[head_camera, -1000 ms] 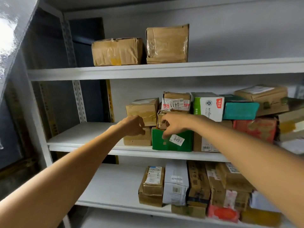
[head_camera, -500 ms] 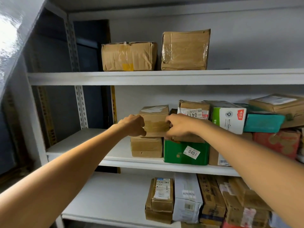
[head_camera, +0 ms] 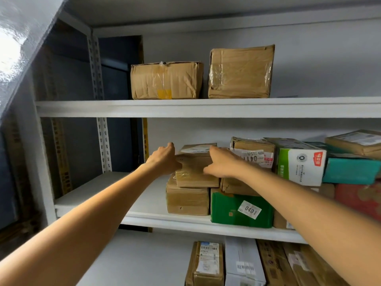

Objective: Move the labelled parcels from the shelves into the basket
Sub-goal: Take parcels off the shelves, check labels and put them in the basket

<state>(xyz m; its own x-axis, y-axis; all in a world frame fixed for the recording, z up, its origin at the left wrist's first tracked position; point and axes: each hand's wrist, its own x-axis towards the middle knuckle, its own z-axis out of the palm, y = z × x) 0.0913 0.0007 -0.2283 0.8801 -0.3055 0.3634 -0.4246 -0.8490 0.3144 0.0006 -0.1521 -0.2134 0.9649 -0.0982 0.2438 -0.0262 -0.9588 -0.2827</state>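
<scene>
Both bare arms reached forward and up to white metal shelving. Nearest, below the wrists, the lowest shelf in view held a brown taped parcel with a white barcode label [head_camera: 207,263], just beside a tall white carton [head_camera: 243,263].

Further in, the left hand [head_camera: 165,159] and the right hand [head_camera: 222,164] gripped a small brown cardboard parcel [head_camera: 195,172] from either side. The left hand's fingers curled round its left edge. The right hand's fingers hooked over its top right edge, with the thumb against the front face. A white label lay on the parcel's top. Directly beneath the hands, a flatter brown taped box [head_camera: 186,200] rested on the white middle shelf board [head_camera: 99,188]. Whether the held parcel touched that box could not be told.

Below the right hand, a green carton with a white "0401" sticker [head_camera: 224,203] stood against the flatter box. A crumpled brown box [head_camera: 237,186] lay on top of it, under the right wrist. Right of the right hand came a brown box with a red-and-white label [head_camera: 252,151], then a white-and-green carton [head_camera: 299,164], a teal package [head_camera: 350,171] and a red package [head_camera: 358,200].

Farthest, above the hands, the upper shelf board [head_camera: 206,108] carried a low, wide tape-wrapped brown box [head_camera: 166,81] beside a taller tape-wrapped brown box [head_camera: 240,72].
</scene>
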